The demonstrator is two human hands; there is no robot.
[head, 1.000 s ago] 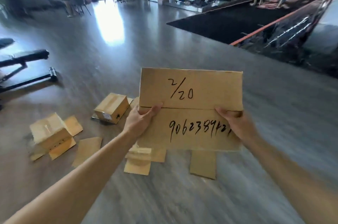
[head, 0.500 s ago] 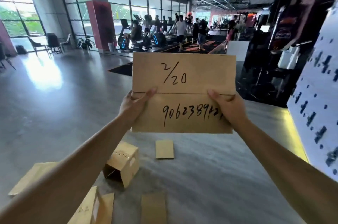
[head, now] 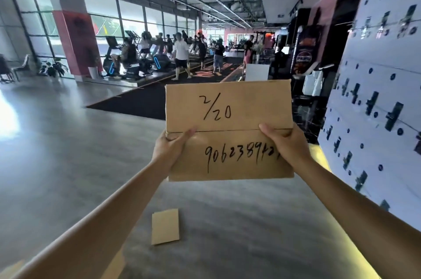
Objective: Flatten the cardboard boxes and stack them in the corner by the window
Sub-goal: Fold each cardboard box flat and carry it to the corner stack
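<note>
Head view: I see a flattened cardboard box (head: pixel 229 132) held upright at arm's length, marked "2/20"; my left hand (head: pixel 169 150) grips its left edge, thumb across the front crease; my right hand (head: pixel 288 143) grips the right edge likewise; a small cardboard piece (head: pixel 165 226) lies on the grey floor (head: pixel 57 153) below.

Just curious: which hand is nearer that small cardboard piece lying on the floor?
Left. The left hand grips the flattened box above the floor piece; the right hand grips its far side.
</note>
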